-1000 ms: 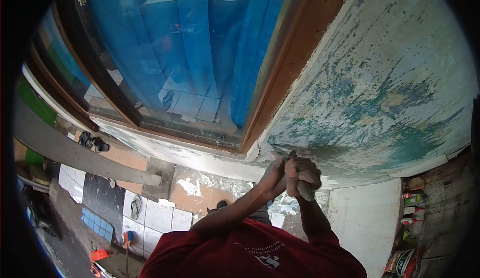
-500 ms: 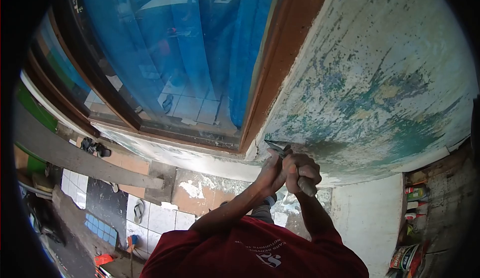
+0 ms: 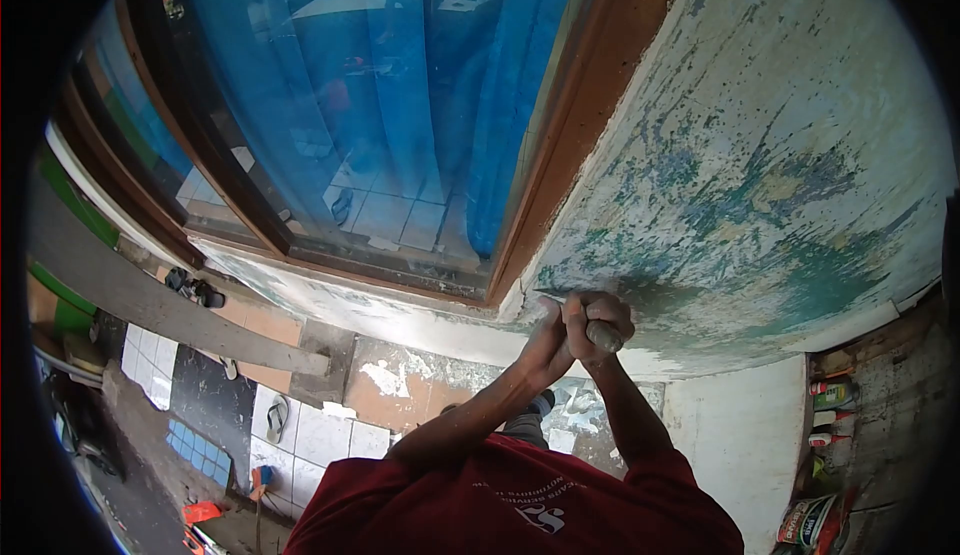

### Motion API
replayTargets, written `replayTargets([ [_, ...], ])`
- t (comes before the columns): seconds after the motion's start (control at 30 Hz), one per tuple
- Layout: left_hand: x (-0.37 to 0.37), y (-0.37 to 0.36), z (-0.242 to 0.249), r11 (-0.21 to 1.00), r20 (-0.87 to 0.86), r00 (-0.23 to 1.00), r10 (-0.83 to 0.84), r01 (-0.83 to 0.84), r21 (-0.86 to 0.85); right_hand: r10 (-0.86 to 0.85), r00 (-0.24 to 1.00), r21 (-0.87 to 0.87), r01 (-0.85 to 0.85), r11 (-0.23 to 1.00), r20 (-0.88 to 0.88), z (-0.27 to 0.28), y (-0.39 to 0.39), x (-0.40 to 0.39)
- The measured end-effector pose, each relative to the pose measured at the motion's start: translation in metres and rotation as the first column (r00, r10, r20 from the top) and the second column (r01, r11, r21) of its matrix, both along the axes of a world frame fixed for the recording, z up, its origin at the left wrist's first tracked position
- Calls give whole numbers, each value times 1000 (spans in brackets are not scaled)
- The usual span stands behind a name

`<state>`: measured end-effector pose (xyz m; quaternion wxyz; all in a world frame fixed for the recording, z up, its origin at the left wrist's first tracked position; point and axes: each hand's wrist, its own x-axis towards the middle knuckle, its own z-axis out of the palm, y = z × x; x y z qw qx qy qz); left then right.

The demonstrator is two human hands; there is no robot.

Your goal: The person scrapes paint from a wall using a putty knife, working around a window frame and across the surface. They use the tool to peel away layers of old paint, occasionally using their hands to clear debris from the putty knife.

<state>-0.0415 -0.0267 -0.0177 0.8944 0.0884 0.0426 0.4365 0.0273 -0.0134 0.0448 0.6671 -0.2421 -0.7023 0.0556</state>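
My right hand [image 3: 592,317] is wrapped around the handle of a scraper [image 3: 606,335], whose rounded butt end pokes out toward me. Beside it, my left hand [image 3: 546,339] is closed against the front of the tool, gripping near the blade. Most of the blade is hidden by fingers; its thin tip points left, at the wall by the window corner. Patchy green, blue and white paint covers this wall [image 3: 720,195], with bare and scuffed spots around the hands.
A brown wooden window frame [image 3: 590,75] with glass and a blue curtain [image 3: 390,105] borders the wall on the left. Paint flakes litter the floor [image 3: 400,380] below. Bottles [image 3: 828,393] and a paint can [image 3: 806,523] stand on the right; sandals [image 3: 277,417] lie left.
Both hands have shifted slightly with the scraper, and its handle end now points more toward me. The view has moved a little, so the window appears further right.
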Motion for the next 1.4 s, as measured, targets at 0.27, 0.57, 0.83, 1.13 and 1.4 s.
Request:
replayTargets([
  [0.27, 0, 3, -3, 998, 30, 999, -41, 40, 44, 9, 999, 93, -5, 996, -41, -13, -4, 10],
  [0.57, 10, 12, -63, 994, 129, 987, -93, 85, 69, 35, 990, -16, -38, 999, -136, -49, 0, 11],
  [0.83, 6, 8, -39, 997, -62, 995, -77, 78, 22, 81, 974, -9, -85, 996, -211, -33, -1, 11],
  [1.13, -16, -12, -19, 985, -217, 970, 111, -136, -103, -6, 998, -426, -23, 904, -66, -24, -63, 34],
  [1.4, -26, -17, -37, 904, -506, 750, 425, -377, 201, -23, 763, -750, -630, 200, -646, -112, -132, 43],
])
